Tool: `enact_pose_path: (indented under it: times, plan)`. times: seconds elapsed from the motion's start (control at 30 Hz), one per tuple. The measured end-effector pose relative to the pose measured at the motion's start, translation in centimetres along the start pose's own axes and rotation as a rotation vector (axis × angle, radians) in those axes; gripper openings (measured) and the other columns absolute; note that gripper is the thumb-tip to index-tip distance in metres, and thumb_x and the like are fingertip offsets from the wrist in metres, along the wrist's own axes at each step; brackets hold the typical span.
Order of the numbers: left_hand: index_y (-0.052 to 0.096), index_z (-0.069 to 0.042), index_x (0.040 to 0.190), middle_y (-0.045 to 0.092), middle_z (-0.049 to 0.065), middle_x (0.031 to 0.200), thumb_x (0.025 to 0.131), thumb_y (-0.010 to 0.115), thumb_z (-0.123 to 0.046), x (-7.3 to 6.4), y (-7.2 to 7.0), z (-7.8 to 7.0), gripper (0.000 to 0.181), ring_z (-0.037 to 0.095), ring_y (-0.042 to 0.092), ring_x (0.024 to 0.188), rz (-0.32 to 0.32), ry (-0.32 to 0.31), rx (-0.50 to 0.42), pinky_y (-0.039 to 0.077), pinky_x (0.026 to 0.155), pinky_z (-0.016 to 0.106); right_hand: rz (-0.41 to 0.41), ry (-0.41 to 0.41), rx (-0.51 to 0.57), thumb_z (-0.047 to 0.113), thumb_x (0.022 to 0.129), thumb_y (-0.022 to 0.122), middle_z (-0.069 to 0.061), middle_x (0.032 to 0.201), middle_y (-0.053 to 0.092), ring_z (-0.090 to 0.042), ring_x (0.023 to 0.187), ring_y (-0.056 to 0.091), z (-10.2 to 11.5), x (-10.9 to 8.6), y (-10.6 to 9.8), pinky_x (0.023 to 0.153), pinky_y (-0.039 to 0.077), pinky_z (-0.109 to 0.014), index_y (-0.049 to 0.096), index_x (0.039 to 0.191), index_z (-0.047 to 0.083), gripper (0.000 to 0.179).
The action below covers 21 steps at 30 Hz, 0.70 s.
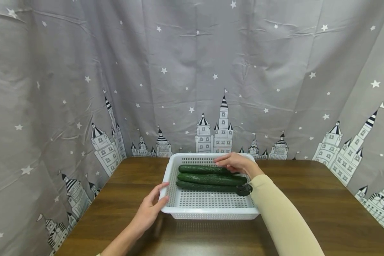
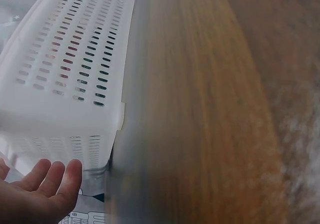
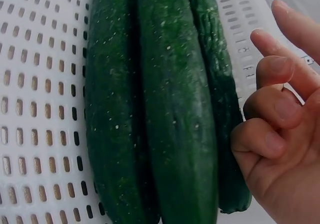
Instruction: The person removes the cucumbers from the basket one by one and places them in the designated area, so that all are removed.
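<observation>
Three dark green cucumbers (image 1: 208, 179) lie side by side in a white perforated plastic basket (image 1: 211, 209). In the head view my left hand (image 1: 152, 204) is at the basket's left rim, thumb and a fingertip on it. From the left wrist view, the left fingers (image 2: 70, 184) reach loosely along the outside of the basket's end wall. My right hand (image 1: 238, 163) hovers over the right end of the rearmost cucumber (image 3: 220, 83), holding nothing. Some right fingers (image 3: 262, 141) bend loosely beside that cucumber, while others point outward.
The basket stands on a brown wooden table (image 1: 310, 199). A grey curtain (image 1: 259, 64) printed with stars and castles hangs behind and along the sides. A small black device (image 1: 244, 190) sits at the right wrist, over the cucumbers' right ends.
</observation>
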<state>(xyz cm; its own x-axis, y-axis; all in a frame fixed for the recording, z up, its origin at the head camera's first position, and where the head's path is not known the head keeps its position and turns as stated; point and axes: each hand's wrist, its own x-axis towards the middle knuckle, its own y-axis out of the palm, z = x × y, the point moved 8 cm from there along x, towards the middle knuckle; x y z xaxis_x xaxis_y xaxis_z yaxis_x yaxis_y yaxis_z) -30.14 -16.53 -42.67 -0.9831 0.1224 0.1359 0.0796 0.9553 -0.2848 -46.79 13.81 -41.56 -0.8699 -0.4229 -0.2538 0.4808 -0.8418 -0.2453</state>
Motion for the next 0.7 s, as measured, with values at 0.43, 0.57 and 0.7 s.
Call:
enact_pose_path:
  times: [0.43,0.57,0.7]
  plan:
    - [0.050,-0.020,0.146,0.052,0.016,0.148,0.101,0.061,-0.021,0.04,0.07,0.19,0.047,0.032,0.051,0.132,-0.003,-0.001,0.008,0.046,0.094,0.031,-0.046,0.023,-0.090,0.021,0.090,0.075,0.007,0.050,0.031,-0.009,0.045,0.017,-0.58,0.44,-0.37,0.046,0.024,-0.027,0.072,0.124,0.009,0.036]
    - [0.050,-0.020,0.146,0.050,0.016,0.149,0.101,0.061,-0.020,0.00,0.08,0.20,0.046,0.033,0.049,0.134,-0.005,-0.002,0.010,0.045,0.096,0.033,-0.049,0.027,-0.129,0.021,0.091,0.075,0.006,0.050,0.035,-0.010,0.044,0.016,-0.66,0.60,-0.30,0.045,0.024,-0.027,0.074,0.121,0.009,0.032]
    - [0.049,-0.021,0.146,0.050,0.016,0.150,0.101,0.060,-0.020,0.04,0.06,0.23,0.046,0.032,0.049,0.135,-0.005,-0.003,0.008,0.045,0.097,0.033,-0.051,0.017,-0.166,0.021,0.091,0.075,0.006,0.051,0.036,-0.008,0.042,0.017,-0.50,0.64,-0.08,0.044,0.024,-0.025,0.073,0.121,0.008,0.033]
